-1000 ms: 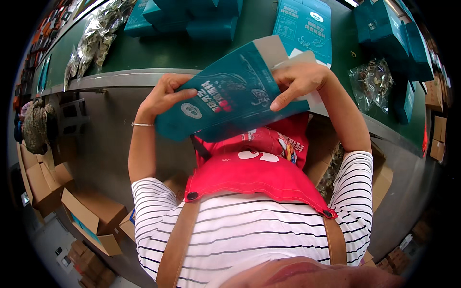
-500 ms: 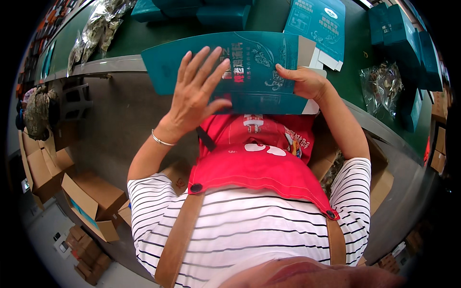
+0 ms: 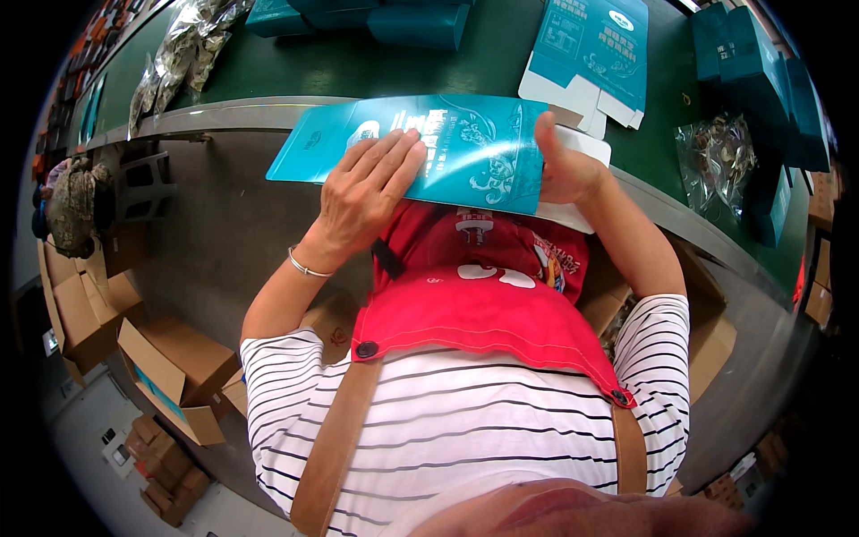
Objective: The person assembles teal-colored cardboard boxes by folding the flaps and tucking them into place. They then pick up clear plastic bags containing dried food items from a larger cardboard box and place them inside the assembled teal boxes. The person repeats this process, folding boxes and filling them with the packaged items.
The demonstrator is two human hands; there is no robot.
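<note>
A flattened teal folding carton (image 3: 474,148) with white flaps at its right end lies across the front of my body, near the table edge. My left hand (image 3: 369,183) rests on its top face toward the left, fingers stretched flat and close together; its thumb is out of sight. At the right end my right hand (image 3: 573,170) holds the carton by the flap side. Its thumb points up along the edge, while its fingers are mostly hidden behind the card. Another flat teal carton (image 3: 595,54) with white flaps lies on the table beyond.
The green table (image 3: 488,72) has a metal edge. Teal boxes (image 3: 416,27) stand at the back, more (image 3: 756,67) at the right. Clear bags of dried contents lie at left (image 3: 188,54) and right (image 3: 716,161). Open cardboard boxes (image 3: 179,358) stand on the floor at left.
The carton has gone from partly raised to flatter, its panels pressed together. My left hand has come down onto its face, and my right thumb has lifted off the printed panel.
</note>
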